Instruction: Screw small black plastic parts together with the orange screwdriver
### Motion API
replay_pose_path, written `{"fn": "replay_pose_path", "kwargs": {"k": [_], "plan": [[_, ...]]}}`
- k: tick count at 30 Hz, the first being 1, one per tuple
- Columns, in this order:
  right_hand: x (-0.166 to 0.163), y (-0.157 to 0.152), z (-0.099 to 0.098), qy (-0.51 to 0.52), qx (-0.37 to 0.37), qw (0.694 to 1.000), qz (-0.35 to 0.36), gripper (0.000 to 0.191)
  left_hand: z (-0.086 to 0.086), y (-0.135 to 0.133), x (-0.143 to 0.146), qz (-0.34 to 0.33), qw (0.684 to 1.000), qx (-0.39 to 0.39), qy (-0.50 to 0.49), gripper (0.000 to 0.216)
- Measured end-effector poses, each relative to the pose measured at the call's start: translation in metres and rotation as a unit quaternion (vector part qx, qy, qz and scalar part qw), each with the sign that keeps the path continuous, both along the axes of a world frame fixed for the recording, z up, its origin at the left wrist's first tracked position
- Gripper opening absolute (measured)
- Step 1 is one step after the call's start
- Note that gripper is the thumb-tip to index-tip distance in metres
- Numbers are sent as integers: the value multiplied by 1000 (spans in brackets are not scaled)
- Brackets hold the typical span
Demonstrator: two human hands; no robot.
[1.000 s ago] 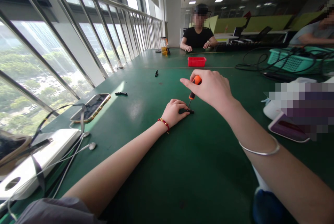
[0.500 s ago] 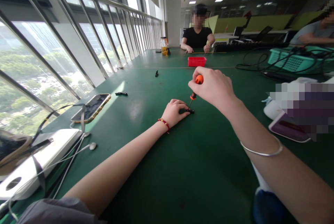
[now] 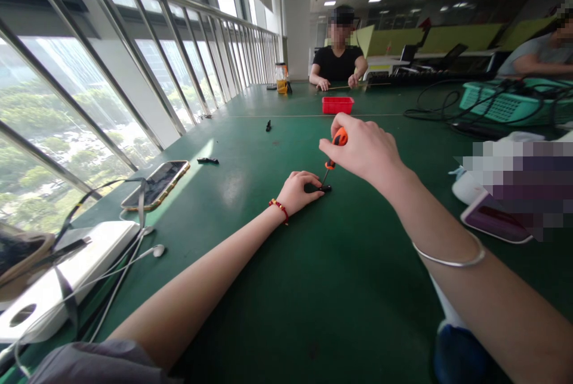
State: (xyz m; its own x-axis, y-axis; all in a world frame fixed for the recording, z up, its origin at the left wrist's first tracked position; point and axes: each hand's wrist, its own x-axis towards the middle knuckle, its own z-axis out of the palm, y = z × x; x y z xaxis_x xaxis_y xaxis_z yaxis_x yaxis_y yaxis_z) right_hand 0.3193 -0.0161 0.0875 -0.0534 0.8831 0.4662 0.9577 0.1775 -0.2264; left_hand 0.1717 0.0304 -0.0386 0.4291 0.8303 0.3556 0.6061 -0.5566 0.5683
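Note:
My left hand (image 3: 298, 190) rests on the green table (image 3: 286, 264) with its fingers closed round a small black part (image 3: 319, 187). My right hand (image 3: 364, 150) grips an orange-handled screwdriver (image 3: 335, 148) from above. The tool stands nearly upright, and its tip meets the black part just right of my left fingers. A red bead bracelet is on my left wrist and a thin silver bangle is on my right forearm.
A phone (image 3: 155, 184), a white device (image 3: 58, 282) and earphones (image 3: 152, 249) lie at the left by the window rail. Small black parts (image 3: 208, 160) and a red tray (image 3: 337, 105) sit farther up the table. Two people sit at the far end and right.
My right hand has shifted its grip on the screwdriver handle, turning it slightly. My left hand and the black part have hardly moved.

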Motion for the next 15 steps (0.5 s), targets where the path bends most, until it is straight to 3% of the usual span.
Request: {"fn": "replay_pose_path", "kwargs": {"k": [10,13,15], "plan": [[-3,-2,0,20,-8,999,25,28,-1,1,0,-3,1000,3,1,13],[-4,-2,-1,22,-32,999,28,42,0,1,1,-6,1000,2,0,12],[-5,-1,-2,29,-28,999,32,34,0,1,1,-4,1000,-2,-2,12]]}}
